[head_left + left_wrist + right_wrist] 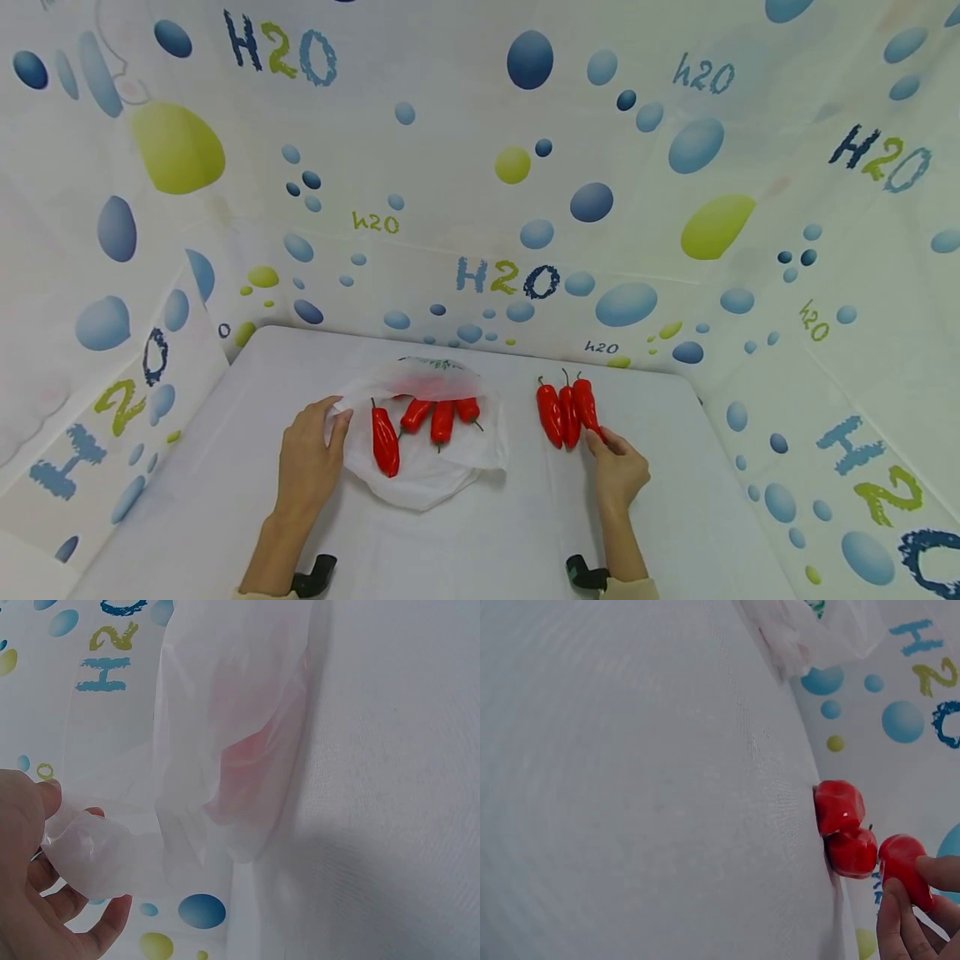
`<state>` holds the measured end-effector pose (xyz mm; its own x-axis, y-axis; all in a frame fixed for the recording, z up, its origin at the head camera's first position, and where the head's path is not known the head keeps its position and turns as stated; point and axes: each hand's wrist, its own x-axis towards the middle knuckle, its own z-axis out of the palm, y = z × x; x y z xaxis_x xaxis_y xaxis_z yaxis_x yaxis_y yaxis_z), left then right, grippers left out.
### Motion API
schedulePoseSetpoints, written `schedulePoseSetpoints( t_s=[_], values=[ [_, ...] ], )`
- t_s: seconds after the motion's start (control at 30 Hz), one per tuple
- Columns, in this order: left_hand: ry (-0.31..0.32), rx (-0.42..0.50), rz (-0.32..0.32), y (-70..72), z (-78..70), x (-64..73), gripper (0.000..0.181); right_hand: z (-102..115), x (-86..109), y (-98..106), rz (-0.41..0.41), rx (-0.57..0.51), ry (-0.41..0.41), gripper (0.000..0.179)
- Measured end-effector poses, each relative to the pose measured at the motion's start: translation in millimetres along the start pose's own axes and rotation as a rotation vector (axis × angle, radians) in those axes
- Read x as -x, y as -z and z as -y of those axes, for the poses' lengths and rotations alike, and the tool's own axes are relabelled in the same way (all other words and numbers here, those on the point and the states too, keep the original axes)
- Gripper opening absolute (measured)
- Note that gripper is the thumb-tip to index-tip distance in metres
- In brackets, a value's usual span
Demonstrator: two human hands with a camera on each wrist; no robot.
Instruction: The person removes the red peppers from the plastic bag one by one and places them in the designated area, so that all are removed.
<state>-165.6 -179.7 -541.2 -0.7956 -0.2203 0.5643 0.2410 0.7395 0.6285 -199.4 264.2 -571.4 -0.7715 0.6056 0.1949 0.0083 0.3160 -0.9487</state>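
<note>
My left hand (309, 457) pinches the rim of a thin white plastic bag (423, 493) that lies with its mouth toward me. Inside the bag mouth are several red chili peppers (386, 443), their far parts hidden by the film. In the left wrist view the bag (180, 817) hangs from the thumb and fingers. On the right, my right hand (621, 473) pinches the lower tip of a red chili pepper (584, 398). Beside it, two more red peppers (549, 413) lie on the table. The right wrist view shows the held pepper (902, 859) raised slightly off the cloth.
A white-covered table (517, 533) spans the work area. Behind it and at both sides hangs a white curtain (450, 150) printed with blue and green drops and H2O lettering. Black wrist mounts (318, 575) show near both forearms.
</note>
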Motion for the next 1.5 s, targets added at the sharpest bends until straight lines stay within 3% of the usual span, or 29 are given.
schedulePoseSetpoints(
  t_s=[0.63, 1.03, 1.5],
  values=[
    [0.007, -0.008, 0.006, -1.3, 1.7, 0.3, 0.037, -9.3, -4.0, 1.3, -0.042, 0.094, -0.019, 0.029],
    [0.004, -0.015, 0.001, -1.1, 2.5, 0.5, 0.037, -10.3, -4.1, 0.6, 0.003, 0.064, -0.064, 0.026],
    [0.015, -0.018, 0.013, -0.2, 1.4, 0.7, 0.038, -14.0, -4.6, -0.5, 0.060, 0.262, -0.053, 0.029]
  ],
)
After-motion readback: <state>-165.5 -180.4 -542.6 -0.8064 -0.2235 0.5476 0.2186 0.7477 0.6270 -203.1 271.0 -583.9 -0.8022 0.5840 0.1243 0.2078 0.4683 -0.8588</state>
